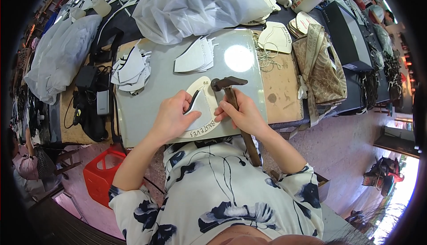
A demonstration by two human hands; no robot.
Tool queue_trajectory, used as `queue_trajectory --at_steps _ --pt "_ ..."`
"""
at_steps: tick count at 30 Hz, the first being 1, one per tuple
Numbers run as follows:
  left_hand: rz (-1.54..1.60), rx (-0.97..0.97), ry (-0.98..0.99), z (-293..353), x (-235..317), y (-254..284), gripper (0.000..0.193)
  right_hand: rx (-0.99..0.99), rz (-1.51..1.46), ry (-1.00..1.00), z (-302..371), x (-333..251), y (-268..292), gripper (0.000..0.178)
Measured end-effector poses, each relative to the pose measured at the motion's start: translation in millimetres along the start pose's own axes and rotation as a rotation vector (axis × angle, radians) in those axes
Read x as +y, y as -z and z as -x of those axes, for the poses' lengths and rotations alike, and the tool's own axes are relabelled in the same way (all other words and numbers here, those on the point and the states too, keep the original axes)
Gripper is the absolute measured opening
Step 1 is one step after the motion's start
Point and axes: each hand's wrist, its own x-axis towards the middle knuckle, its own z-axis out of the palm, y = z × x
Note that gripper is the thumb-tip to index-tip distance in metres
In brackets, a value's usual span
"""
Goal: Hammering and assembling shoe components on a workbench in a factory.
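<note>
Centrally, left hand (180, 111): pinching a black-edged white piece (201, 111) over the cream template (207, 87), mid-frame
Right hand (242, 111): curled around a hammer (230, 94) (head uppermost), just right of centre
White stack (194, 59): upper middle, on the table (162, 82)

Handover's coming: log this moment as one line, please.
left hand: on white piece atop cream template | right hand: holds hammer | grey board: stack of white pieces

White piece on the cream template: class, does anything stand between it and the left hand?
Nothing visible does: the left hand touches the white piece directly. The hammer, in the right hand, is off to its right.
</note>
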Motion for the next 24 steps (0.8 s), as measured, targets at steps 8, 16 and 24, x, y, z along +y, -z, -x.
queue_trajectory --at_steps 8,16,24 --pt "-0.034 -0.048 0.01 -6.3 -0.2 0.3 0.031 -0.001 0.003 0.01 -0.6 2.5 -0.3 0.015" --pt "-0.005 -0.075 0.009 -7.2 0.6 5.9 0.029 0.001 -0.002 0.007 -1.0 4.2 -0.3 0.015" --pt "0.004 -0.069 0.03 -6.9 2.9 6.8 0.027 0.014 0.01 0.009 0.0 1.7 -1.6 0.015"
